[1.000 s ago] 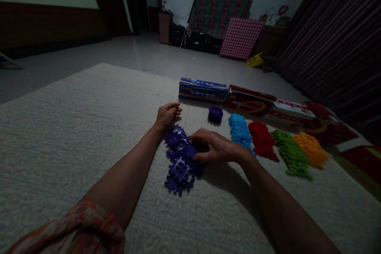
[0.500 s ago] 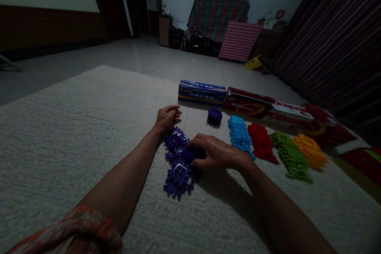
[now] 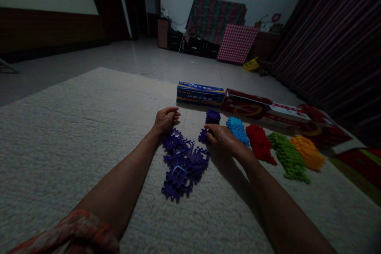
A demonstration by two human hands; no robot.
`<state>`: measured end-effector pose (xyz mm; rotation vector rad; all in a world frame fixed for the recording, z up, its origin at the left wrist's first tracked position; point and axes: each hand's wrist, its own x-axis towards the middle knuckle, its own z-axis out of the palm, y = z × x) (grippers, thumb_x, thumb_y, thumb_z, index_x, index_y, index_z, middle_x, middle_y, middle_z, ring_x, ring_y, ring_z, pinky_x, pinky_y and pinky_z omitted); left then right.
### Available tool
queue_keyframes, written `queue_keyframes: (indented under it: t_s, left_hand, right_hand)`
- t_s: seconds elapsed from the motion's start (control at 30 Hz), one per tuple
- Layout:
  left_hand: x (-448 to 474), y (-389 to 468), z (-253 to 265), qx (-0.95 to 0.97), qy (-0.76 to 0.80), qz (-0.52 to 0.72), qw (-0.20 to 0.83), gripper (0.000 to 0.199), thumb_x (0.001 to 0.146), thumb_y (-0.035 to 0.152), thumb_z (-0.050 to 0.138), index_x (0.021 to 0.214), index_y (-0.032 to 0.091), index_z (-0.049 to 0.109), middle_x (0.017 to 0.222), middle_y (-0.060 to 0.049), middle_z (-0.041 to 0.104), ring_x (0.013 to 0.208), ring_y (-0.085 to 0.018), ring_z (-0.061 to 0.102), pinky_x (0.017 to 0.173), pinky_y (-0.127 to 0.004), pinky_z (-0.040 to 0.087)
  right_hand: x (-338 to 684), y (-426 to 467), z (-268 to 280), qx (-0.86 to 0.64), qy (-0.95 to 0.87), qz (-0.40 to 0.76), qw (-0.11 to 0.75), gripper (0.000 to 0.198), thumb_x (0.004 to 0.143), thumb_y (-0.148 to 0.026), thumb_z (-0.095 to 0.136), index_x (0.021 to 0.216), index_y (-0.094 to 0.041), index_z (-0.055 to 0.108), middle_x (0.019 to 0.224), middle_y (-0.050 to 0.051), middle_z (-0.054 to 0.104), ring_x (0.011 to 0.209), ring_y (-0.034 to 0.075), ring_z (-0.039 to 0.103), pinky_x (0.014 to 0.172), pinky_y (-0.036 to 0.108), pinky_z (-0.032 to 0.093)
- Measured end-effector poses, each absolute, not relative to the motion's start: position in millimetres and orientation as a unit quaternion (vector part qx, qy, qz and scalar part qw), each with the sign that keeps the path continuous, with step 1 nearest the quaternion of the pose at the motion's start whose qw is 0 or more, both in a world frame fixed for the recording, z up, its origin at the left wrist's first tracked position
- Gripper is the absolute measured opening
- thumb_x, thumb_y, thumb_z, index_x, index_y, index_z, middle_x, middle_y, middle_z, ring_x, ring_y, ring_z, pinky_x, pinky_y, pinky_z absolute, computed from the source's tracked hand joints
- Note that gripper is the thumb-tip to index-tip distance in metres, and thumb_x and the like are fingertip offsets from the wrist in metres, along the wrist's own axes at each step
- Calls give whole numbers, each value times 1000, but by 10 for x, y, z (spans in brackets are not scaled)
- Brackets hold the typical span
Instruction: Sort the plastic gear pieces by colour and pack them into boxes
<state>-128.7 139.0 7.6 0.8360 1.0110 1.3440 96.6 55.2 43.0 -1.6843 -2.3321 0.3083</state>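
Note:
My right hand [image 3: 222,138] pinches a purple toothed building piece [image 3: 203,135] between thumb and fingers. It is just in front of a small purple stack [image 3: 213,116]. My left hand [image 3: 166,120] rests on its side on the mat with its fingers curled, and nothing shows in it. Close below that hand lies a loose heap of purple interlocking pieces [image 3: 179,174], some of them with window-like frames. Beside my right hand are rows of matching pieces in blue [image 3: 237,129], red [image 3: 259,143], green [image 3: 290,158] and orange [image 3: 307,151].
A blue carton [image 3: 200,95] and a dark red carton [image 3: 246,104] line the far side of the pale textured mat [image 3: 89,127]. More red packaging [image 3: 324,129] continues to the right. Tiled floor and a cloth-covered cabinet lie beyond.
My right hand has lifted from the purple heap and moved away and to the right, with a purple piece in it. My left hand stays in place.

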Motion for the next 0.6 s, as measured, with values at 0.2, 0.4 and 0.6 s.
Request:
queue_keyframes:
  t_s: [0.2, 0.4, 0.6]
  left_hand:
    - [-1279, 1366, 112, 354, 444, 572, 592, 16, 75, 4, 62, 88, 12, 69, 68, -3, 66, 55, -9, 56, 54, -23, 49]
    - [-1291, 1373, 83, 368, 438, 575, 584, 18, 73, 6, 62, 88, 12, 70, 69, -3, 68, 56, -10, 57, 54, -23, 50]
    - [-1304, 1377, 65, 377, 434, 574, 583, 18, 71, 10, 69, 89, 12, 70, 69, -3, 68, 54, -9, 57, 55, -25, 52]
  right_hand:
    - [1007, 494, 396, -575, -808, 98, 80, 35, 89, -27, 67, 123, -21, 65, 116, 13, 68, 104, 27, 65, 91, 36, 50]
    - [966, 470, 459, -579, -806, 117, 48, 33, 84, -18, 69, 117, -20, 67, 119, 14, 67, 106, 27, 65, 91, 35, 50]
    - [990, 484, 555, -569, -807, 115, 108, 34, 85, -22, 69, 119, -19, 67, 119, 14, 67, 108, 27, 64, 94, 37, 49]
